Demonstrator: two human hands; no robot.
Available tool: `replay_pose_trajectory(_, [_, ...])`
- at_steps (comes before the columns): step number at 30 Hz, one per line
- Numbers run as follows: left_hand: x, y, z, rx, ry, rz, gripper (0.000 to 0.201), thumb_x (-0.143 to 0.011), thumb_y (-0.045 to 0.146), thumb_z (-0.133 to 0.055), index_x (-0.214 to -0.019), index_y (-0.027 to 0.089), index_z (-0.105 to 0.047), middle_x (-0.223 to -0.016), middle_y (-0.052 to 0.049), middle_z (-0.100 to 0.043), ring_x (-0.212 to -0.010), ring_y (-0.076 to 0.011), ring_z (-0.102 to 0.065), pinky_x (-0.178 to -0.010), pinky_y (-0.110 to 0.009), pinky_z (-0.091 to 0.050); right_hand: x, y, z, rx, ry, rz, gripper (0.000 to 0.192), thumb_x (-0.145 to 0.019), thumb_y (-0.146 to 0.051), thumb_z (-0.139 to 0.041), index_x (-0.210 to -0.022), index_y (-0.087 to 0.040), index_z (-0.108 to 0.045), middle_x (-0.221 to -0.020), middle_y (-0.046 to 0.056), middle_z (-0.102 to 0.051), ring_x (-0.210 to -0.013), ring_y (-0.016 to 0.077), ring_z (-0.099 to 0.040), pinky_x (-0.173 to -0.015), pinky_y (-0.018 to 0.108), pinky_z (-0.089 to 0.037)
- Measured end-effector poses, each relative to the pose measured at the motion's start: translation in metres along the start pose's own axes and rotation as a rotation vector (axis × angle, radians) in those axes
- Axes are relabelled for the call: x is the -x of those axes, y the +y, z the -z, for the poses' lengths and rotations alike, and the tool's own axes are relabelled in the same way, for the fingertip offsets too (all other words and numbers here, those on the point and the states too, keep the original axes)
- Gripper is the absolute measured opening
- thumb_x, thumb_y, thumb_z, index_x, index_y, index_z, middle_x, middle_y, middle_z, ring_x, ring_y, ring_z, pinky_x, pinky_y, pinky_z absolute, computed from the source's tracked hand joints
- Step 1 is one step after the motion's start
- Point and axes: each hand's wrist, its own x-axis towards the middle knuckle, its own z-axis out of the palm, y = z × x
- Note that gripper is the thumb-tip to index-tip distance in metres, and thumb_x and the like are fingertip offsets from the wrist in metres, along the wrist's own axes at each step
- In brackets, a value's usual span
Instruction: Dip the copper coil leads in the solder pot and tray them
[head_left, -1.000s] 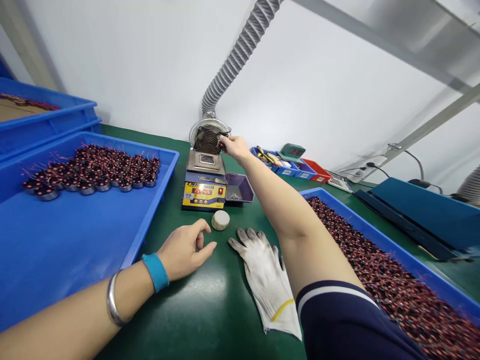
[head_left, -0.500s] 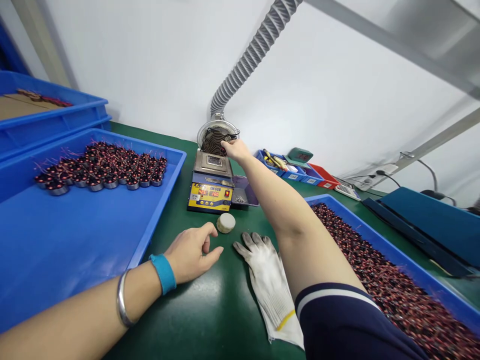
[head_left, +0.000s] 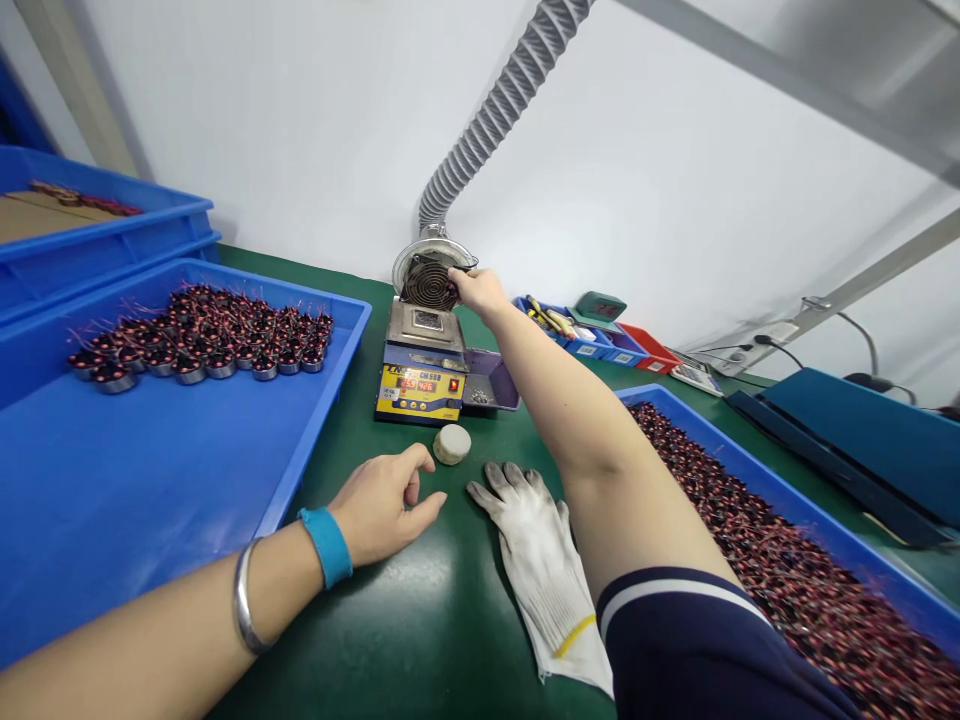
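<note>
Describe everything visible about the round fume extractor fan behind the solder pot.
The round fume extractor fan with a wire spiral grille stands upright at the back of the green table, facing forward, just behind the blue and yellow solder pot unit. Its rim looks like pale metal or plastic; the inside is dark. A grey ribbed hose rises from its top toward the ceiling. The right hand touches its right edge, fingers on the grille.
</note>
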Motion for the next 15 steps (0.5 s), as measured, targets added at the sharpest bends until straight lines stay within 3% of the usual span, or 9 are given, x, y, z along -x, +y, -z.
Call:
replay_pose_trajectory(6, [-0.001,0.000,0.000,0.008,0.000,0.008,0.019,-0.076,0.034,-0.051,-0.088,0.021,-0.045,-0.056,0.007,-0.044,-0.050,-0.0106,-0.040,-0.051,-0.025,-0.028,0.026,-0.012,0.029,-0.489,-0.079,-0.227,0.031,-0.084,-0.040,-0.048,-0.066,-0.015,-0.051,-0.051,-0.001,-0.050,-0.043,0.0076,-0.042,-0.042,0.019,-0.032])
replay_pose_trajectory(11, [-0.001,0.000,0.000,-0.012,0.005,-0.012,0.018,-0.077,0.034,-0.051,-0.087,0.021,-0.046,-0.055,0.007,-0.045,-0.051,-0.0111,-0.041,-0.053,-0.025,-0.029,0.064,-0.009,0.055,-0.728,-0.154,-0.311,0.032,-0.084,-0.042,-0.050,-0.068,-0.015,-0.051,-0.050,-0.003,-0.048,-0.041,0.0059,-0.039,-0.044,0.018,-0.036])
replay_pose_trajectory(15, [-0.001,-0.001,0.000,-0.041,0.019,-0.031,0.020,-0.078,0.037,-0.050,-0.089,0.020,-0.047,-0.054,0.008,-0.045,-0.049,-0.0109,-0.041,-0.053,-0.025,-0.031,0.097,0.004,0.078,-0.865,-0.197,-0.287,0.033,-0.083,-0.045,-0.053,-0.070,-0.015,-0.054,-0.053,-0.003,-0.051,-0.042,0.0049,-0.040,-0.047,0.018,-0.040])
